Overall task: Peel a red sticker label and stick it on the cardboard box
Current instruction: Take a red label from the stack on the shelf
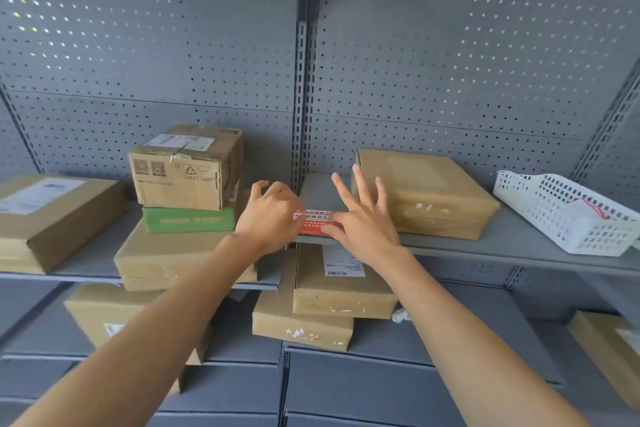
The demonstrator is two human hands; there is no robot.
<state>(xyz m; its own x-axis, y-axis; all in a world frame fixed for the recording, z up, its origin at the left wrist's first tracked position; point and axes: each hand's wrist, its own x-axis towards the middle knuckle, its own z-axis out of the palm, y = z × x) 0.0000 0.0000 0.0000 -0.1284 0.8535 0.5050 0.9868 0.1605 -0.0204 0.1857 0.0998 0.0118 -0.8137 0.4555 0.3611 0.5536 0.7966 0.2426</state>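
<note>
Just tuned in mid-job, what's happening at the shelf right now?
A person holds the red sticker label between both hands, in front of the shelf edge. The left hand grips its left end with curled fingers. The right hand pinches its right end, other fingers spread. The label is not stuck on yet. The cardboard box sits on the shelf just beyond the right hand.

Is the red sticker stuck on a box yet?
Not yet. The left hand and right hand hold the red sticker between them, over the shelf edge, not pressed on any box.
</note>
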